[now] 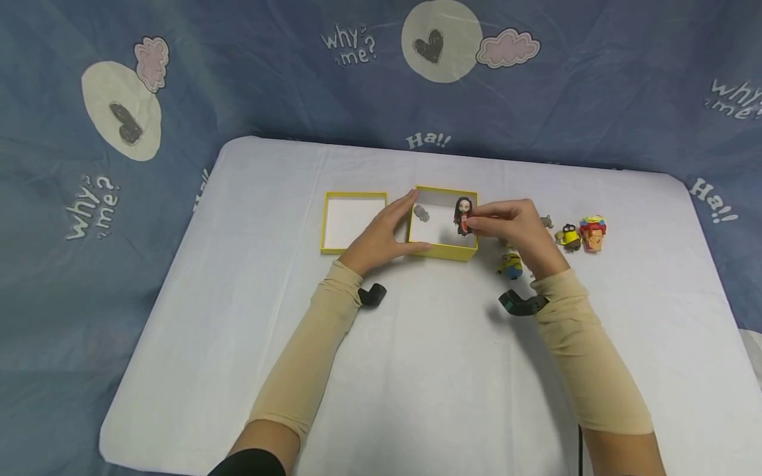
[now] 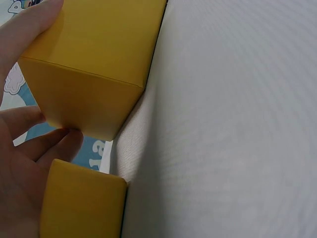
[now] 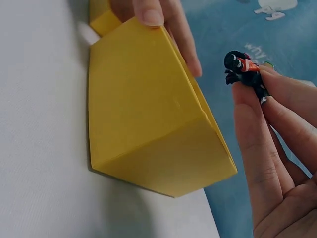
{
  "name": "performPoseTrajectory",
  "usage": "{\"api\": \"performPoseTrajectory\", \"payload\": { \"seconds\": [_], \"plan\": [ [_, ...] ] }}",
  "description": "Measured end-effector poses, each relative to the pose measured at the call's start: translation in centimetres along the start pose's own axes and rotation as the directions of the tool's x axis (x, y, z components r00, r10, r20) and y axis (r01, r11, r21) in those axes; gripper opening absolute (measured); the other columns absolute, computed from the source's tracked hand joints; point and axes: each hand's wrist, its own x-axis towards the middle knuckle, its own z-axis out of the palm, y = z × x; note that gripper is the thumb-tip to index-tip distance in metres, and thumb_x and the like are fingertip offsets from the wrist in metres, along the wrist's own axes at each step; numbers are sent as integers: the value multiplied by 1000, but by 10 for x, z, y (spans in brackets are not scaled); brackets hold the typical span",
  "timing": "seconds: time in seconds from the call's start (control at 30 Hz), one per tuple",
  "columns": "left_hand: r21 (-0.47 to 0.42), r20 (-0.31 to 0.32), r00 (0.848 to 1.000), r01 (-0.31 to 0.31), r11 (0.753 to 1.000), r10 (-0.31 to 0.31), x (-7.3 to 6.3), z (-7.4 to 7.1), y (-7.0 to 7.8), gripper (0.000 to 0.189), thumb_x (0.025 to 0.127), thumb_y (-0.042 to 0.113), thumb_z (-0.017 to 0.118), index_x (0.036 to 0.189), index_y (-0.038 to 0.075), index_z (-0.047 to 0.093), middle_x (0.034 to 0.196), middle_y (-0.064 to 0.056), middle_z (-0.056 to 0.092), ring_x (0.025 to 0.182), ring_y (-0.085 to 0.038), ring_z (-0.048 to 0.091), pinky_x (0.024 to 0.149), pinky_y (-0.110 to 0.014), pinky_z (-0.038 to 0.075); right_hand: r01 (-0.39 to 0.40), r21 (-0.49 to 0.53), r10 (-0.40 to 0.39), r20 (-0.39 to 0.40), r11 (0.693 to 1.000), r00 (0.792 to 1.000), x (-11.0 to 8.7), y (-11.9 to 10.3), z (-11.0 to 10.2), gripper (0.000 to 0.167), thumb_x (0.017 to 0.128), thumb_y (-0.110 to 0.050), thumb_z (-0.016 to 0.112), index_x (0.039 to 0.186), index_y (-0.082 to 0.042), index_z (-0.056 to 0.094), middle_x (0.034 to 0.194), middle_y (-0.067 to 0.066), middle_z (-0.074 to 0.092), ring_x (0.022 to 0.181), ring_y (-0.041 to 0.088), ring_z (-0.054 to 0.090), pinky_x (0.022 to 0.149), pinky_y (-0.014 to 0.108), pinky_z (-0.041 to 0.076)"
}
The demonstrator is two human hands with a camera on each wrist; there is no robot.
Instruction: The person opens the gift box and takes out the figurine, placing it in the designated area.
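Between thumb and fingertips, my right hand point(image 1: 512, 221) pinches a small doll figurine point(image 1: 462, 215) with long dark hair and a red and dark outfit. It is held over the right part of an open yellow box point(image 1: 443, 252), above the rim in the right wrist view. My left hand point(image 1: 381, 238) grips the box's left end, thumb at the front wall and fingers toward the back. Inside the box lies a small grey figure point(image 1: 421, 213). The left wrist view shows the fingers against the box's yellow end wall point(image 2: 84, 99).
Left of the box lies its yellow-rimmed lid point(image 1: 354, 221), white inside. Right of it stand a yellow and blue minion figure point(image 1: 510, 264), another minion point(image 1: 569, 238), a red and yellow figure point(image 1: 593, 233) and a grey figure point(image 1: 546, 221) partly behind my right hand. A printed blue cloth hangs behind.
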Motion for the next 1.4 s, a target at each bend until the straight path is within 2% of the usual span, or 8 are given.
{"api": "performPoseTrajectory", "payload": {
  "seconds": [0.27, 0.43, 0.6, 0.9, 1.23, 1.4],
  "plan": [
    [-12, 0, 1000, 8, 1000, -8, -1, 0, 1, 109, 83, 55, 83, 166, 31, 17, 174, 9, 18, 161, -22, 20, 134, -39, 19, -12, 6, 13, -65, 1000, 998, -11, 6, -13, 37, 90, -31, 83, 115, -5, 79, 105, -4, 80, 95, 22, 77, 91, 34, 64],
    [-15, 1, 1000, 6, 1000, -6, -1, -1, 0, 108, 84, 54, 83, 166, 30, 18, 173, 10, 18, 161, -21, 20, 134, -38, 19, -39, 4, 39, -95, 999, 995, -17, 7, -23, 39, 90, -31, 82, 118, -4, 78, 107, -6, 78, 94, 17, 77, 91, 29, 64],
    [-13, 1, 1000, 6, 1000, -6, -1, -1, -1, 108, 84, 54, 83, 166, 30, 18, 173, 10, 18, 161, -21, 20, 134, -38, 19, -47, 76, 56, -120, 996, 991, -24, 9, -31, 33, 89, -25, 83, 115, -4, 79, 105, -5, 78, 91, 10, 75, 87, 24, 63],
    [-13, -2, 1000, 6, 1000, -6, -1, 0, -1, 108, 83, 54, 83, 166, 29, 18, 174, 8, 19, 161, -22, 20, 134, -38, 19, -22, 225, 59, -162, 974, 985, -35, 15, -46, 14, 89, -12, 82, 103, -6, 81, 99, -2, 79, 84, 10, 76, 83, 26, 65],
    [-14, 5, 1000, 9, 1000, -9, -2, -1, 1, 108, 84, 54, 83, 167, 28, 18, 174, 6, 19, 162, -21, 20, 134, -38, 19, -33, 299, 99, -208, 954, 973, -50, 26, -66, 12, 90, -7, 80, 101, -11, 83, 101, -3, 77, 86, 9, 75, 82, 21, 64],
    [-13, 6, 1000, 8, 1000, -8, -2, -1, 1, 108, 83, 54, 83, 167, 27, 19, 174, 5, 19, 162, -21, 20, 134, -38, 19, -52, 327, 126, -208, 944, 970, -56, 31, -73, 12, 91, -5, 78, 99, -11, 84, 100, -3, 77, 88, 8, 74, 81, 20, 63]
  ]
}}
